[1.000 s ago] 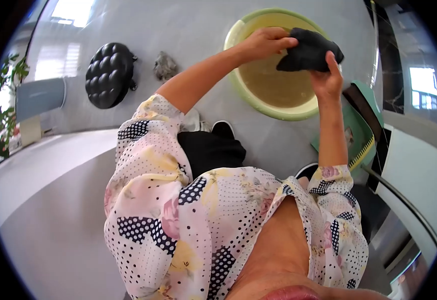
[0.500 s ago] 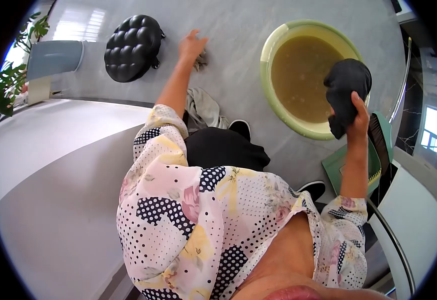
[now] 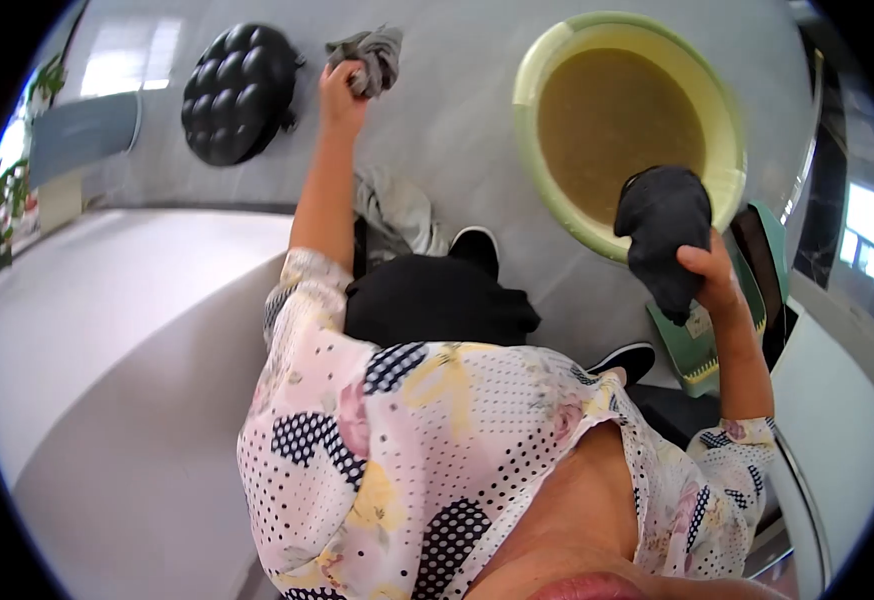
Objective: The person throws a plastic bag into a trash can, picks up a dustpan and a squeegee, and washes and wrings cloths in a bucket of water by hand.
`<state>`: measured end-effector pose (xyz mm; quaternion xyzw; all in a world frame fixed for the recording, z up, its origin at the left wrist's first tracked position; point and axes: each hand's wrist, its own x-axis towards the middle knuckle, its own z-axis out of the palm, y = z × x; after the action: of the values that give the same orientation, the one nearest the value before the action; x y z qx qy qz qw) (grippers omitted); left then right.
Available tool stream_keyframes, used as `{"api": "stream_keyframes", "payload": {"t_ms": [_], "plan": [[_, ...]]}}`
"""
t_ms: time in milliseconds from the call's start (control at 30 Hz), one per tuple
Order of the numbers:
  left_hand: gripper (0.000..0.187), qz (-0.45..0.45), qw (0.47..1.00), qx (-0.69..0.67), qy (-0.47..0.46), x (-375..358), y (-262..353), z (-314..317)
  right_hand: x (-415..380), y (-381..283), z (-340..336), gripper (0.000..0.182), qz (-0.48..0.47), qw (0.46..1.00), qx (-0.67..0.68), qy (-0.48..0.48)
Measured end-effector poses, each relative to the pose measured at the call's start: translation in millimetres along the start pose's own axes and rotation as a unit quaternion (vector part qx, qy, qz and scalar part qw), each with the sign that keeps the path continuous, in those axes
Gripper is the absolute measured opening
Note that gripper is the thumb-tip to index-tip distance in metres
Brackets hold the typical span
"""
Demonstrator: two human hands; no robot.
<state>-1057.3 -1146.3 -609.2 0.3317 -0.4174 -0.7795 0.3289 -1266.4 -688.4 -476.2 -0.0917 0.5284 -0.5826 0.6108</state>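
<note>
My left hand (image 3: 340, 88) is stretched far out over the grey floor and grips a crumpled grey cloth (image 3: 372, 55), lifted next to a black bumpy cushion (image 3: 237, 92). My right hand (image 3: 712, 280) holds a wet black garment (image 3: 662, 230) bunched up at the near rim of a pale green basin (image 3: 529, 120). The basin is full of murky brown water (image 3: 617, 120).
Another light grey cloth (image 3: 397, 215) lies on the floor by my feet, near a black-and-white shoe (image 3: 472, 245). A green washboard (image 3: 702, 345) lies at the right, beside white furniture. A white step runs along the left.
My left hand left the black garment, reached left to the grey cloth on the floor and picked it up. My right hand drew the black garment out of the basin toward me.
</note>
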Motion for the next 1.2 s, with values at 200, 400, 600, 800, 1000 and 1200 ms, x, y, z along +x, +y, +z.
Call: {"api": "stream_keyframes", "payload": {"t_ms": [200, 400, 600, 800, 1000, 1200], "plan": [[0.024, -0.166, 0.885, 0.284, -0.329, -35.7, 8.5, 198.7, -67.5, -7.3, -62.2, 0.068, 0.158, 0.983, -0.063, 0.073], [0.031, 0.069, 0.395, 0.5, -0.768, -133.0, -17.5, 428.0, -159.2, 1.8, -92.7, 0.066, 0.143, 0.942, -0.124, 0.277], [0.013, 0.248, 0.213, 0.251, -0.911, -260.0, 0.9, 519.6, -211.7, 30.6, -97.8, 0.063, 0.226, 0.848, -0.217, 0.426], [0.014, 0.303, 0.001, 0.096, -0.948, -309.9, 51.3, 606.7, -289.9, 64.0, -120.7, 0.072, 0.193, 0.837, -0.245, 0.449], [0.015, 0.358, 0.028, 0.048, -0.932, -384.8, 9.2, 581.6, -338.6, 48.0, -68.1, 0.053, 0.159, 0.838, -0.355, 0.382], [0.021, 0.38, 0.169, 0.07, -0.906, -407.6, -55.6, 566.2, -344.7, 100.4, -107.1, 0.035, 0.064, 0.863, -0.407, 0.292]]}}
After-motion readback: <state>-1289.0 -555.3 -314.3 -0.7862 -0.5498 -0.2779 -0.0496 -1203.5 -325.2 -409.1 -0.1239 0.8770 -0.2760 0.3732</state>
